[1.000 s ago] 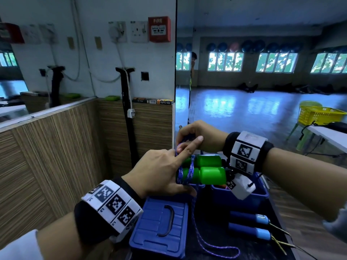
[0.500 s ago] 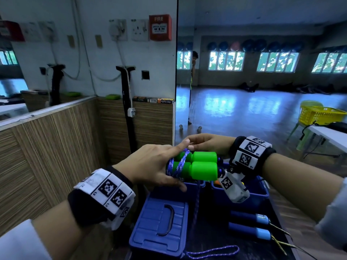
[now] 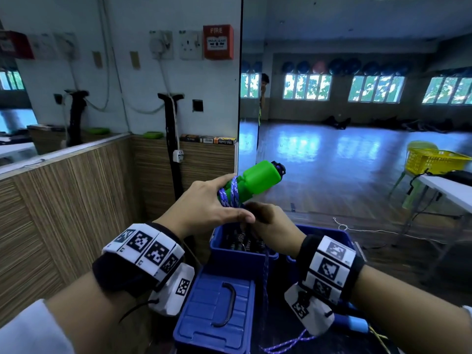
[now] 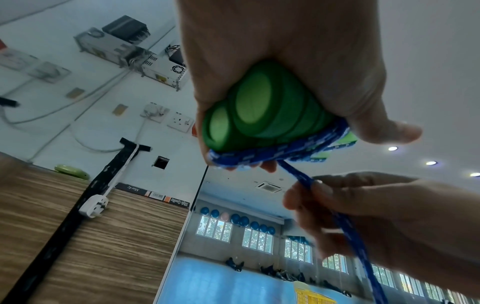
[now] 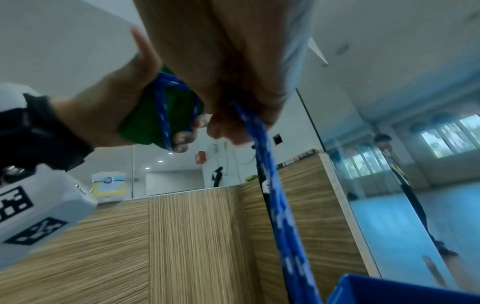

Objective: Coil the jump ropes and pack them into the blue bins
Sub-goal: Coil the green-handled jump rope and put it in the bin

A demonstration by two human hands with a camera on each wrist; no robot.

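Head view: the green handles (image 3: 255,181) are being clamped together, tilted above the blue bin (image 3: 242,255), by the left hand (image 3: 204,208), probably to anchor the wraps. Just below, the right hand (image 3: 273,226) is pinching the blue rope (image 4: 298,176) taut, its fingers (image 4: 301,197) curled round it.

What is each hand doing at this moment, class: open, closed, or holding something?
Left hand: closed around the green handles, held together with blue rope wound round them.
Right hand: pinching the loose run of that rope below the handles.
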